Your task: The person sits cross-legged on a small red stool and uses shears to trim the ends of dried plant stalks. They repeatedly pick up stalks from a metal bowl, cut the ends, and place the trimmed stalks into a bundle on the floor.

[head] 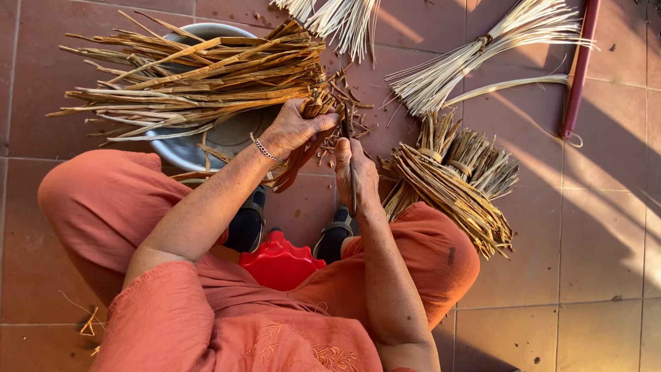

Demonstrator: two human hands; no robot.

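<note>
My left hand [295,128] is closed around a few brown strips [303,155] at the near end of a big bundle of dry brown reed strips [206,72]. That bundle lies across a grey metal basin [180,155]. My right hand [357,173] grips a thin dark knife [350,165], its blade pointing up to the strips beside my left fingers. Small brown offcuts [344,103] lie on the tiles just beyond both hands.
A tied bundle of brown strips [451,182] lies right of my right hand. Pale thin stick bundles [482,52] [341,21] lie farther back. A red-pink rod [580,69] lies at the far right. I sit on a red stool [281,262], on a tiled floor [585,275].
</note>
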